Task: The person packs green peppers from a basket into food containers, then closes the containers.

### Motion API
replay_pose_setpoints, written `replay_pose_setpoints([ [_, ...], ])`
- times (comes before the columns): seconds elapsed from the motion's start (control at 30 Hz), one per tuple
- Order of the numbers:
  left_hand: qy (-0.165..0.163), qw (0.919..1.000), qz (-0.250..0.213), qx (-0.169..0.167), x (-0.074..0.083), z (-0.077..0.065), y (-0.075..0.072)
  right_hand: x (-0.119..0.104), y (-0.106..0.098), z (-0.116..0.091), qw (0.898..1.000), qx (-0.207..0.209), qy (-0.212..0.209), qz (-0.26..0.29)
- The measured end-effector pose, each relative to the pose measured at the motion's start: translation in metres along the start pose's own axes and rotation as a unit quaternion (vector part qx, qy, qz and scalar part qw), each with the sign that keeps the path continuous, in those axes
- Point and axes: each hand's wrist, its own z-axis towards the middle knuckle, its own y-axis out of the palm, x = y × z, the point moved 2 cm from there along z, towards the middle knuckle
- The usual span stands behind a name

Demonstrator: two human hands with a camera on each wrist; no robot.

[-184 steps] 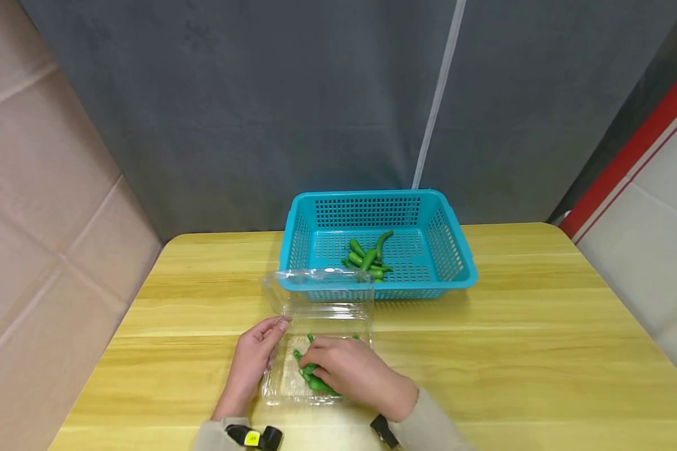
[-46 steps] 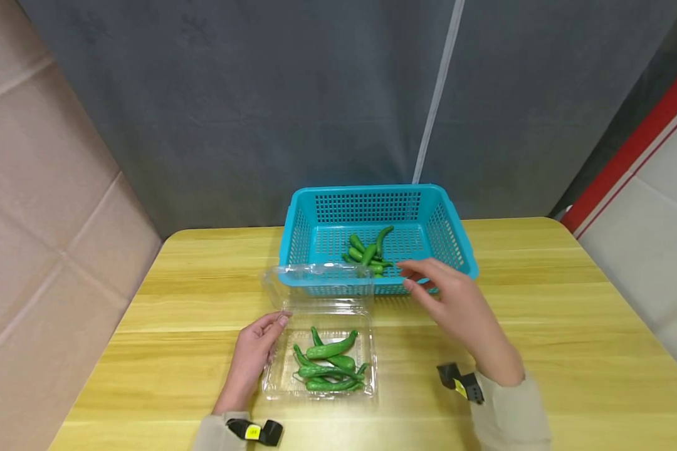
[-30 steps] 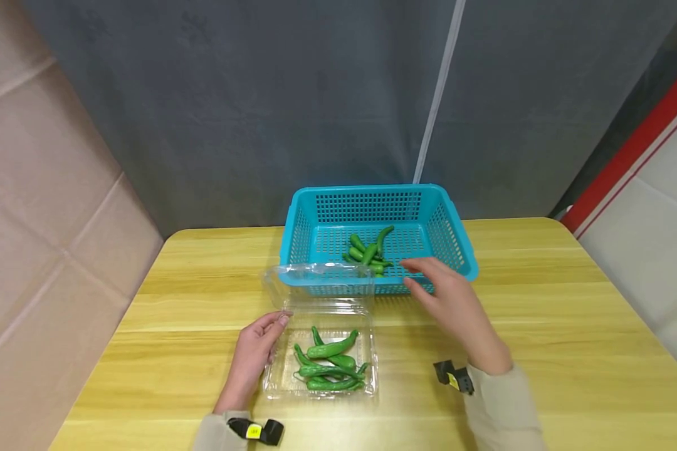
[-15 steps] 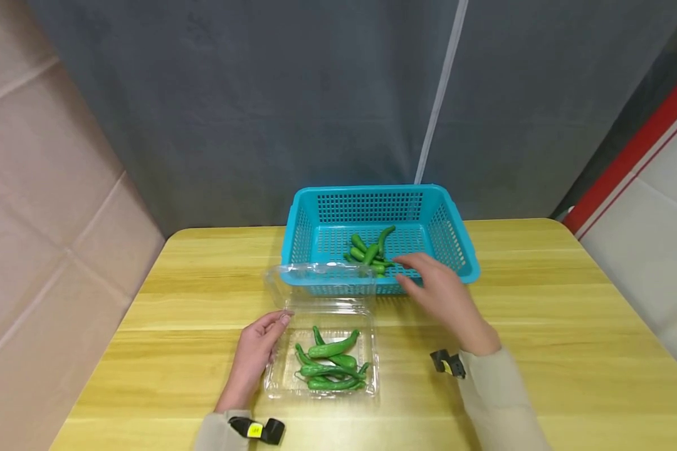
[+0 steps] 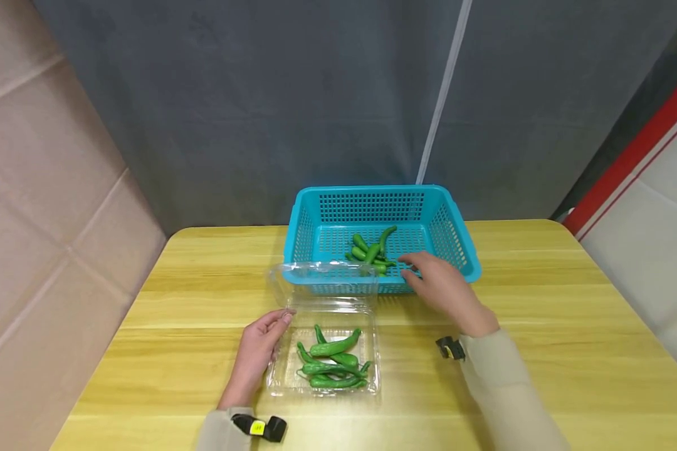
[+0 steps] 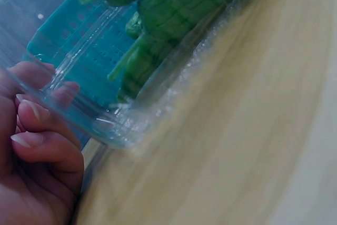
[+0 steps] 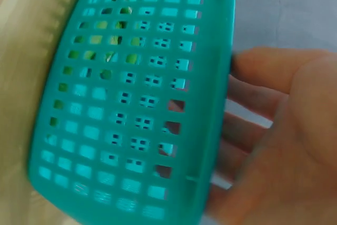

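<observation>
Green chili peppers (image 5: pixel 336 346) lie in the bottom of a clear plastic clamshell box (image 5: pixel 374 383), whose lid (image 5: pixel 330 285) stands open toward the basket. My left hand (image 5: pixel 259 344) pinches the box's left rim between thumb and fingers, with the other fingers curled below in the left wrist view. A blue plastic basket (image 5: pixel 440 235) sits behind the box, holding more green chili peppers (image 5: pixel 371 252). Over the basket's front right rim hovers my right hand (image 5: pixel 442 288), fingers relaxed and spread from the thumb. In the right wrist view its fingers reach behind the basket wall, holding nothing visible.
A yellow wood-grain table (image 5: pixel 541 351) carries everything. A grey curtain (image 5: pixel 293 106) hangs behind its far edge, with a pale padded wall (image 5: pixel 51 207) on the left and a white panel (image 5: pixel 660 250) on the right. The clamshell lid overlaps the basket's front side.
My right hand has left the peppers in the box and gone to the basket's front rim. Since then it has shifted only slightly left. My left hand keeps its hold on the box.
</observation>
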Motion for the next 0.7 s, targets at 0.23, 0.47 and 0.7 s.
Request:
replay_pose_setpoints([
  [0.23, 0.005, 1.0, 0.005, -0.001, 0.001, 0.0, 0.0, 0.001, -0.007, 0.012, 0.997, -0.072, 0.014, -0.03],
  [0.47, -0.004, 1.0, -0.001, -0.003, 0.001, 0.001, -0.001, -0.001, -0.014, 0.022, 0.99, -0.126, -0.014, -0.062],
  [0.7, -0.015, 0.9998, -0.008, -0.014, 0.013, -0.006, -0.001, -0.007, -0.022, 0.033, 0.973, -0.189, -0.035, -0.127],
])
